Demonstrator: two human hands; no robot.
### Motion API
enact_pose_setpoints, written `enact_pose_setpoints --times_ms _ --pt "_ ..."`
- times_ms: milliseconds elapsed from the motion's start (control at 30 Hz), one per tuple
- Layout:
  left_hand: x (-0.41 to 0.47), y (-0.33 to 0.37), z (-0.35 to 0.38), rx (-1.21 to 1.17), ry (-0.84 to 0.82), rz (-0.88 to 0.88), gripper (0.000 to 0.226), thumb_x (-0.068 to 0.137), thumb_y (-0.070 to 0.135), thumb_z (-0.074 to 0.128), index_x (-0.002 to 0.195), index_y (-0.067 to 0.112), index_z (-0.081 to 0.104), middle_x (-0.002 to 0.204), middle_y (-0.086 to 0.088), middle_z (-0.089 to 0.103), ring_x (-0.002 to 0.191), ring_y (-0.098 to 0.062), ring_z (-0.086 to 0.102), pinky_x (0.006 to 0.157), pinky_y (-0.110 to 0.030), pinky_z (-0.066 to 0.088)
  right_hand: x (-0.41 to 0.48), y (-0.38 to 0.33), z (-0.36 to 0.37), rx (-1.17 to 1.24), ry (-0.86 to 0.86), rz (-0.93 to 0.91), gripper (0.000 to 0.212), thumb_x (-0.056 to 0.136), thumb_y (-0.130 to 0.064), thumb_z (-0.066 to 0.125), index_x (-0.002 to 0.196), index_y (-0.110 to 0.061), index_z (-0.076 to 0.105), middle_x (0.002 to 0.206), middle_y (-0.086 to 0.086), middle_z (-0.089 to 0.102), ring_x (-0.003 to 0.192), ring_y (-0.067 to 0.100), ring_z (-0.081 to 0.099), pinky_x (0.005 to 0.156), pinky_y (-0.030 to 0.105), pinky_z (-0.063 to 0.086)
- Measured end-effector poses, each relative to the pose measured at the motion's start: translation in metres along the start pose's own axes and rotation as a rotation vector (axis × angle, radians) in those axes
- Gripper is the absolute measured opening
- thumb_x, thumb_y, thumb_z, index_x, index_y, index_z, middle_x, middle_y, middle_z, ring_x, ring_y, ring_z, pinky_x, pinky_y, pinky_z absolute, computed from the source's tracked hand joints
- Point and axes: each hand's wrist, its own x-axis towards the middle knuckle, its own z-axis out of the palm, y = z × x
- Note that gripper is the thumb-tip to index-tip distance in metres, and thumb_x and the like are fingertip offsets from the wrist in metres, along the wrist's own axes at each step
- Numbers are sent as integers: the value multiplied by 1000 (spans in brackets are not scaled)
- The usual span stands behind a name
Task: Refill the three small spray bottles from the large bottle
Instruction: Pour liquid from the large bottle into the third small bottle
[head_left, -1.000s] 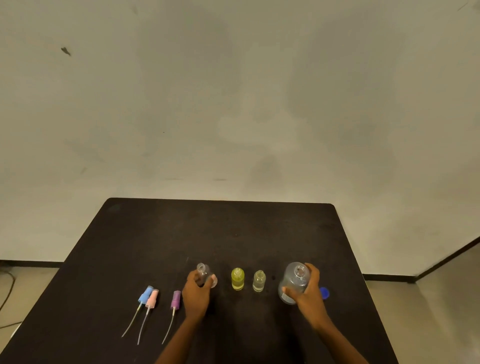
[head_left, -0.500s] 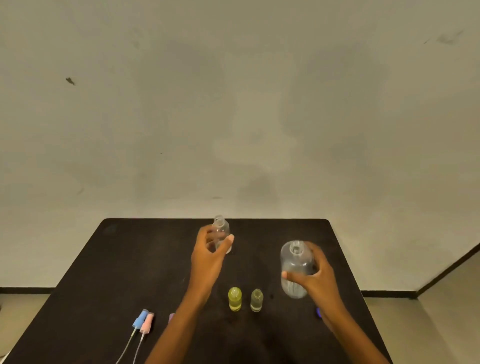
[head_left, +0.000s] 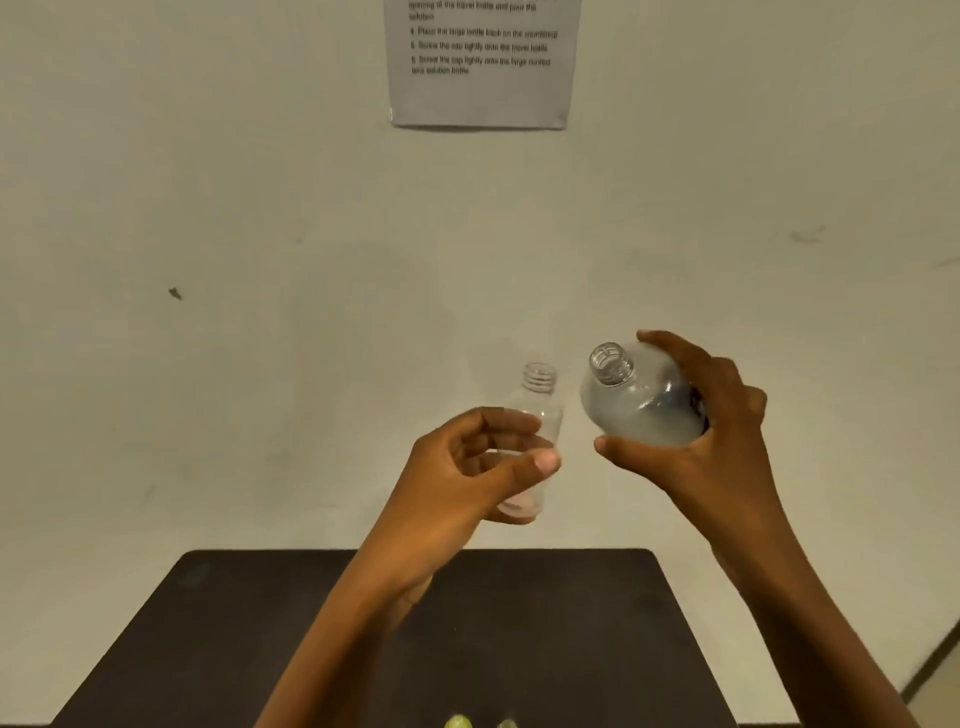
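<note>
Gripping small bottle (head_left: 535, 410) in left hand (head_left: 467, 467); right hand (head_left: 717, 415) clasps large bottle (head_left: 639, 405).

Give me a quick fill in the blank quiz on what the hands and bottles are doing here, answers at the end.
The left hand holds the small bottle, whose threaded neck bears no ____.
The right hand holds the large bottle tilted, its open mouth toward the ____ bottle.
At the bottom edge, ____ more bottle tops show over the table.
Missing words: cap, small, two.
</note>
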Motion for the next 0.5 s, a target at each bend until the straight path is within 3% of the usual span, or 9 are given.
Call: enact_pose_setpoints --times_ms 233,367,500 --pt "3 15 7 -40 -5 -28 48 55 37 69 101 23 69 106 4 70 99 -20 66 71 -38 60 22 -24 -5 -150 100 -205 66 53 -36 70 107 -57 39 116 -11 39 110 11 27 77 8 25" --pt "1 16 5 -38 -34 -40 44 58 33 70 100 22 69 104 5 71 97 -18 67 69 -37 60 27 -26 -5 -248 126 -281 75 55 -33 71 121 -45 39 118 -2 43 108 4 21 82 12 23" --pt "0 16 4 -29 -43 -34 42 58 34 70 99 24 69 103 7 71 96 -18 68 67 -34 60 28 -26 -4 -291 152 -324 72 56 -34 71 121 -41 41 120 5 47 112 15 26 86 16 24"
